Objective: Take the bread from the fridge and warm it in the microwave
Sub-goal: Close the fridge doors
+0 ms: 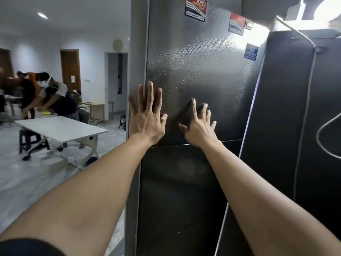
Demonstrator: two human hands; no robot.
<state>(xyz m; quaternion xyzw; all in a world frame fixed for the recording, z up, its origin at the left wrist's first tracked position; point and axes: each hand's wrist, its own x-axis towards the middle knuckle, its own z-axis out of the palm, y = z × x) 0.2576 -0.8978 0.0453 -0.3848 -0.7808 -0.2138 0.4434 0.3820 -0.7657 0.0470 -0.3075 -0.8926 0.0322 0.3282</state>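
Head camera: a tall, dark grey fridge (193,74) is seen close up, filling the middle of the frame. Its upper door (203,93) and lower door (175,191) are both closed, with a thin seam between them, so the bread is hidden from the camera.

Two bare forearms are stretched forward from the bottom of the frame. The left hand (147,119) is laid flat on the upper door at its left edge, just above the seam, with fingers straight and slightly spread. The right hand (199,128) is placed just beside it on the same door, fingers splayed and fingertips touching the surface. Nothing is held in either hand, and the two hands are kept apart.

Near the top of the upper door a red sticker (195,9) is stuck, with a second red sticker (237,24) to its right and a blue sticker (251,52) lower down. A dark cabinet (295,117) stands beside the fridge on the right, and a pale cable (306,100) is hung down its front.

On the left, a room with a marble-patterned floor is shown. A white table (60,127) stands there, and behind it several people (53,97) are gathered, bent forward. A wooden door (71,69) and a round wall clock (117,44) are seen on the far wall.
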